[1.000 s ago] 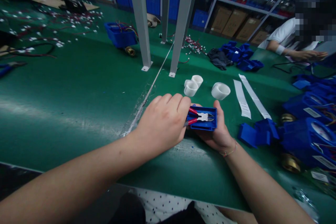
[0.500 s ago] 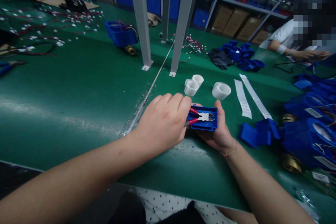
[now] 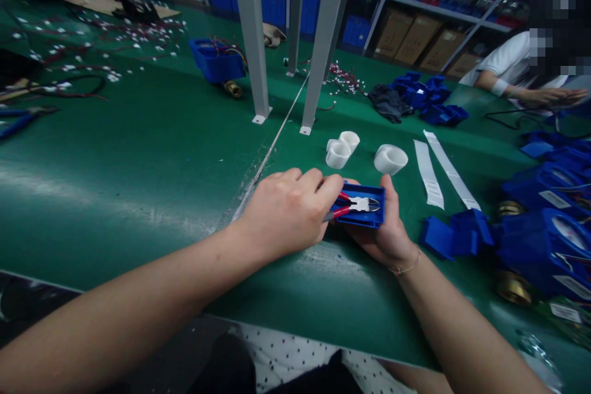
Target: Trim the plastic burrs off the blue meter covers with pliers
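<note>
My left hand (image 3: pixel 290 206) is closed round the handles of red-handled cutting pliers (image 3: pixel 362 204). Their metal jaws reach into an open blue plastic box (image 3: pixel 376 221), and the tips look slightly apart. From below and the right, my right hand (image 3: pixel 390 231) holds this box, thumb along its right side. What the jaws touch inside is too small to make out. Beyond my hands stand white tape rolls (image 3: pixel 390 159), with two white label strips (image 3: pixel 429 172) lying to their right.
Blue meter housings with brass fittings (image 3: pixel 513 287) and a loose blue part (image 3: pixel 455 235) crowd the right. Grey metal posts (image 3: pixel 252 37) rise from the green table (image 3: pixel 138 154). Blue pliers (image 3: pixel 28 118) and scattered wires lie left. A co-worker's hands (image 3: pixel 549 97) are at far right.
The view has shifted slightly. My left hand has changed its angle a little on the pliers, whose jaws stay inside the blue box. My right hand keeps its hold.
</note>
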The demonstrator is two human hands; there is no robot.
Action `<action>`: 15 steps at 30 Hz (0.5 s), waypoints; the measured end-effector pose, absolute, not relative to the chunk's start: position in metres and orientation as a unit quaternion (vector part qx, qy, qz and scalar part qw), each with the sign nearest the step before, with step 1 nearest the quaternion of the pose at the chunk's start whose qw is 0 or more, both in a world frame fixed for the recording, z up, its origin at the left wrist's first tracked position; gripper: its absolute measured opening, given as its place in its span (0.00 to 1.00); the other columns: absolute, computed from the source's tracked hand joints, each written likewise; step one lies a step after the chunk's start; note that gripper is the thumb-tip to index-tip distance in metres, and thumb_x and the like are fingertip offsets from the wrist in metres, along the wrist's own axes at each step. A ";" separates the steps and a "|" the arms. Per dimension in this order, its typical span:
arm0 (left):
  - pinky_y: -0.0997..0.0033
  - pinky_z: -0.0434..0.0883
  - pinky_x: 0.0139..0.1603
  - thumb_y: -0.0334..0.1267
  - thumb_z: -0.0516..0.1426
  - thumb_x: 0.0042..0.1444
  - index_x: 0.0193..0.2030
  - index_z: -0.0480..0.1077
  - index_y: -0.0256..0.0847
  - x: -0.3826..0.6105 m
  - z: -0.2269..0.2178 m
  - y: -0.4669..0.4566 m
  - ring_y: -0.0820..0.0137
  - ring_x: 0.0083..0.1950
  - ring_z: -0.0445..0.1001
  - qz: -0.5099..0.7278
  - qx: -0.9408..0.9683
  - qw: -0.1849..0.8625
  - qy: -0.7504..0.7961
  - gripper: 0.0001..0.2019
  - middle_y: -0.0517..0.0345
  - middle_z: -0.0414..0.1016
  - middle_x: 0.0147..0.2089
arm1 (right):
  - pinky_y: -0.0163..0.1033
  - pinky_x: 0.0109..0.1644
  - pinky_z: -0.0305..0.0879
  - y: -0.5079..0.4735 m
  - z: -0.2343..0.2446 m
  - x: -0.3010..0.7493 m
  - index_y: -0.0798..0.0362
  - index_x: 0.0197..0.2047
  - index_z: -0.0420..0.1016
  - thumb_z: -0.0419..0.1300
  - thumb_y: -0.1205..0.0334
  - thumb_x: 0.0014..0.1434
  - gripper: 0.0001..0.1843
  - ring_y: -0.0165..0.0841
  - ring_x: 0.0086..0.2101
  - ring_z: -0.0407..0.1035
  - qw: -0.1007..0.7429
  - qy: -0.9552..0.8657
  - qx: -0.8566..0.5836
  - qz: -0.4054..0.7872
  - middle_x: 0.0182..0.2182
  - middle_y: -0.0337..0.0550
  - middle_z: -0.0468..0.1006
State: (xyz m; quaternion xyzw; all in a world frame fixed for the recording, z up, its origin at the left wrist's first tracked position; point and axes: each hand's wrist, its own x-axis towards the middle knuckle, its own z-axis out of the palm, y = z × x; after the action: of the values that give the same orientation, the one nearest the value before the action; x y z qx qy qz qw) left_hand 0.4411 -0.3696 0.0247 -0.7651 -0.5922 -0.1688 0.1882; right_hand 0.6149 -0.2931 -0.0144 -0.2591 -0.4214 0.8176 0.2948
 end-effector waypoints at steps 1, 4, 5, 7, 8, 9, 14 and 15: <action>0.60 0.67 0.32 0.35 0.54 0.62 0.50 0.73 0.40 0.441 0.025 -0.369 0.57 0.36 0.76 -0.166 -0.765 0.191 -0.592 0.12 0.52 0.76 0.37 | 0.47 0.63 0.68 -0.293 -0.014 0.615 0.46 0.51 0.79 0.45 0.29 0.68 0.34 0.40 0.55 0.75 0.296 -0.424 -0.256 0.817 0.48 0.40 0.83; 0.61 0.67 0.33 0.36 0.53 0.64 0.50 0.74 0.39 0.440 0.026 -0.369 0.58 0.37 0.77 -0.160 -0.768 0.195 -0.589 0.12 0.52 0.77 0.37 | 0.46 0.64 0.68 -0.293 -0.014 0.615 0.47 0.52 0.79 0.44 0.29 0.69 0.36 0.40 0.55 0.75 0.298 -0.444 -0.255 0.806 0.49 0.41 0.83; 0.62 0.67 0.33 0.36 0.53 0.64 0.50 0.74 0.39 0.440 0.026 -0.369 0.58 0.37 0.77 -0.160 -0.769 0.196 -0.587 0.12 0.52 0.77 0.37 | 0.46 0.63 0.68 -0.293 -0.014 0.615 0.48 0.54 0.79 0.44 0.28 0.68 0.37 0.40 0.55 0.75 0.296 -0.450 -0.256 0.803 0.49 0.42 0.83; 0.63 0.66 0.32 0.37 0.53 0.64 0.49 0.75 0.40 0.439 0.025 -0.369 0.59 0.36 0.77 -0.162 -0.770 0.198 -0.584 0.11 0.52 0.77 0.36 | 0.46 0.60 0.70 -0.293 -0.015 0.616 0.47 0.55 0.78 0.43 0.27 0.68 0.38 0.41 0.53 0.76 0.289 -0.454 -0.256 0.803 0.49 0.42 0.83; 0.63 0.65 0.31 0.37 0.54 0.64 0.49 0.75 0.40 0.438 0.024 -0.369 0.60 0.35 0.77 -0.164 -0.771 0.199 -0.582 0.11 0.52 0.77 0.36 | 0.46 0.58 0.71 -0.293 -0.016 0.616 0.47 0.55 0.78 0.42 0.27 0.68 0.39 0.41 0.52 0.76 0.284 -0.454 -0.255 0.805 0.49 0.42 0.83; 0.64 0.64 0.30 0.37 0.54 0.64 0.48 0.75 0.41 0.437 0.023 -0.368 0.61 0.34 0.77 -0.166 -0.773 0.201 -0.579 0.11 0.52 0.77 0.35 | 0.46 0.57 0.72 -0.293 -0.017 0.616 0.47 0.55 0.78 0.41 0.26 0.67 0.39 0.42 0.52 0.77 0.282 -0.454 -0.255 0.806 0.49 0.42 0.83; 0.65 0.61 0.27 0.38 0.55 0.63 0.45 0.76 0.43 0.431 0.018 -0.361 0.64 0.29 0.75 -0.171 -0.786 0.200 -0.560 0.09 0.55 0.78 0.33 | 0.50 0.50 0.75 -0.291 -0.025 0.622 0.46 0.57 0.77 0.38 0.17 0.60 0.49 0.44 0.44 0.78 0.267 -0.480 -0.277 0.789 0.45 0.45 0.83; 0.64 0.62 0.28 0.38 0.55 0.63 0.44 0.76 0.43 0.429 0.018 -0.359 0.64 0.31 0.75 -0.173 -0.791 0.196 -0.553 0.09 0.56 0.78 0.34 | 0.50 0.49 0.75 -0.290 -0.027 0.624 0.47 0.57 0.77 0.38 0.14 0.56 0.52 0.45 0.44 0.78 0.256 -0.499 -0.270 0.782 0.44 0.47 0.83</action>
State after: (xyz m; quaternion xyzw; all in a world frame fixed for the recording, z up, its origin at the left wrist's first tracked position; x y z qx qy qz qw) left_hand 0.4292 -0.3592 0.0179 -0.7908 -0.5534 -0.1732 0.1960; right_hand 0.6240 -0.2895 -0.0267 -0.2699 -0.4993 0.7824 0.2564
